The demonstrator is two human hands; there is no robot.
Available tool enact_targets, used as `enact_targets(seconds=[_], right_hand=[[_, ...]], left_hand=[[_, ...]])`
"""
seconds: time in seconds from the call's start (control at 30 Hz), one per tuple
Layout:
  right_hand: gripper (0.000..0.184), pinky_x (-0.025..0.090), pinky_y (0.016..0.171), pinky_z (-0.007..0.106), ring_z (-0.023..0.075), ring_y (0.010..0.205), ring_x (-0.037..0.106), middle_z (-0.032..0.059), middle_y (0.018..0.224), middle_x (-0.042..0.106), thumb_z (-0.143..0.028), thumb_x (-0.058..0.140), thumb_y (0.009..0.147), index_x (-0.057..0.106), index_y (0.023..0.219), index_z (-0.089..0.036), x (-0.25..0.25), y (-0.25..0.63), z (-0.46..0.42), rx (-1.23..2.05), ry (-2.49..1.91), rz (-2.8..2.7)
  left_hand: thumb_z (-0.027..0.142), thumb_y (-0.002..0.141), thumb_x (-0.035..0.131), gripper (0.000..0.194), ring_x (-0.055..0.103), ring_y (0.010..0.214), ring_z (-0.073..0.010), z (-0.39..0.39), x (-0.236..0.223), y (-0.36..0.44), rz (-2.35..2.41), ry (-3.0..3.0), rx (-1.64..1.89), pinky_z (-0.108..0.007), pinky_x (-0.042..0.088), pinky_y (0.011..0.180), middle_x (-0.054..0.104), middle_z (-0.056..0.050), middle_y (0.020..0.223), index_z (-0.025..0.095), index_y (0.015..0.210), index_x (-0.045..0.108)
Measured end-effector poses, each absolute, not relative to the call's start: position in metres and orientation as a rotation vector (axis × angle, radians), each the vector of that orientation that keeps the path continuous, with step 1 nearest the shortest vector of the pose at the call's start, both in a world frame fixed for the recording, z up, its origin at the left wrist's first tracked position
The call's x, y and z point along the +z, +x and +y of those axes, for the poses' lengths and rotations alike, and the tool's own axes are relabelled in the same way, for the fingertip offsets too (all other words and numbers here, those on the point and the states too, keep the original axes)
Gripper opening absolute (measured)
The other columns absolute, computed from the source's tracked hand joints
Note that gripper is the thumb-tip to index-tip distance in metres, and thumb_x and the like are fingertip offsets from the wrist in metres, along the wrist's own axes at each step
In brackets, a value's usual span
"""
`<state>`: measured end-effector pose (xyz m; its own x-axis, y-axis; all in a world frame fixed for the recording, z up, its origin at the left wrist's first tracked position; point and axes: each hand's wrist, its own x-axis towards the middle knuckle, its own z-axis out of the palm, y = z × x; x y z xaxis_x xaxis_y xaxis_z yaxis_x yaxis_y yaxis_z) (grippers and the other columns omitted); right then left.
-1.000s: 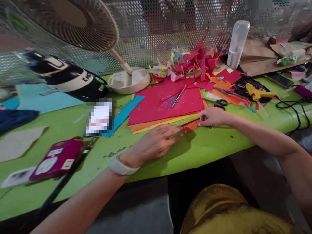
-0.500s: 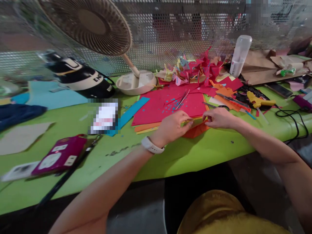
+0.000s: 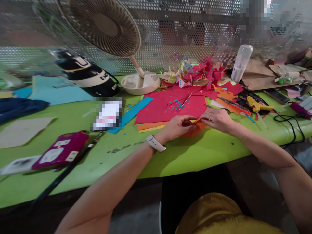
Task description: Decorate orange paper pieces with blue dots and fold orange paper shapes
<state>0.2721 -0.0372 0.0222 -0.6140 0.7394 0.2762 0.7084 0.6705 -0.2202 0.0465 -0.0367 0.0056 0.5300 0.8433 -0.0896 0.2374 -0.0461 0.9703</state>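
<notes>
An orange sheet of folded paper (image 3: 195, 129) lies at the near edge of the paper stack, partly hidden by my fingers. My left hand (image 3: 177, 127), with a white watch band (image 3: 156, 143) on the wrist, pinches its left side. On its right, my right hand (image 3: 216, 119) has its fingers closed on the upper edge of the same paper. Just beyond the hands lies a red sheet (image 3: 153, 109) with small blue bits and a pair of tweezers (image 3: 185, 100) on it.
Folded red and yellow paper pieces (image 3: 207, 71) are heaped behind the stack. A fan (image 3: 141, 83), a black bottle (image 3: 90, 78) and a phone (image 3: 108, 113) stand or lie to the left. To the right are a yellow glue gun (image 3: 258, 104), its cable and a white bottle (image 3: 241, 63).
My right hand has shifted slightly left along the orange paper, and its fingers now lie flatter over the upper edge. My left hand stays on the paper. The whole view has shifted a little.
</notes>
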Motion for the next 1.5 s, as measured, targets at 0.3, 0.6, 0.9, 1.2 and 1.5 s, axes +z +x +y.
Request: enact_targets(seconds=[0.3,0.6,0.9,1.2,1.5], right_hand=[[0.038,0.043,0.065,0.026,0.0139,0.068,0.053,0.0037,0.077,0.063,-0.055,0.054,0.089,0.059,0.085,-0.018,0.024,0.266,-0.037,0.605,-1.286,-1.874],[0.055,0.040,0.055,0.024,0.0112,0.052,0.048,-0.0021,0.053,0.048,-0.069,0.042,0.089,0.045,0.061,-0.022,0.018,0.269,-0.031,0.755,-1.301,-1.720],[0.051,0.036,0.052,0.023,0.0095,0.053,0.048,-0.0031,0.058,0.053,-0.068,0.059,0.079,0.050,0.068,-0.020,0.009,0.258,-0.032,1.000,-1.203,-1.870],[0.029,0.038,0.051,0.023,0.0090,0.049,0.049,-0.0050,0.055,0.052,-0.044,0.062,0.080,0.054,0.069,-0.019,0.008,0.259,-0.031,1.160,-1.135,-1.782],[0.036,0.032,0.046,0.022,0.0079,0.046,0.044,-0.0052,0.051,0.050,-0.052,0.067,0.076,0.056,0.069,-0.018,0.007,0.261,-0.033,1.181,-1.047,-1.783]], left_hand=[[0.040,0.065,0.086,0.043,0.070,0.078,-0.0151,-0.038,-0.001,0.053,0.873,1.230,0.958,-0.031,0.056,0.078,0.075,-0.004,0.091,0.017,0.096,0.065],[0.038,0.071,0.081,0.040,0.071,0.082,-0.0171,-0.040,-0.005,0.055,0.850,1.268,0.986,-0.034,0.056,0.082,0.075,-0.004,0.090,0.017,0.099,0.060],[0.035,0.074,0.080,0.037,0.069,0.078,-0.0145,-0.046,-0.004,0.060,0.866,1.230,1.003,-0.030,0.055,0.077,0.074,-0.002,0.087,0.017,0.098,0.058],[0.057,0.072,0.077,0.044,0.068,0.078,-0.0176,-0.050,0.001,0.058,0.943,1.140,0.973,-0.026,0.052,0.065,0.074,-0.003,0.089,0.018,0.092,0.070],[0.062,0.065,0.080,0.051,0.061,0.065,-0.0122,-0.049,0.001,0.061,0.897,1.246,0.911,-0.024,0.050,0.063,0.073,-0.003,0.081,0.017,0.089,0.075]])
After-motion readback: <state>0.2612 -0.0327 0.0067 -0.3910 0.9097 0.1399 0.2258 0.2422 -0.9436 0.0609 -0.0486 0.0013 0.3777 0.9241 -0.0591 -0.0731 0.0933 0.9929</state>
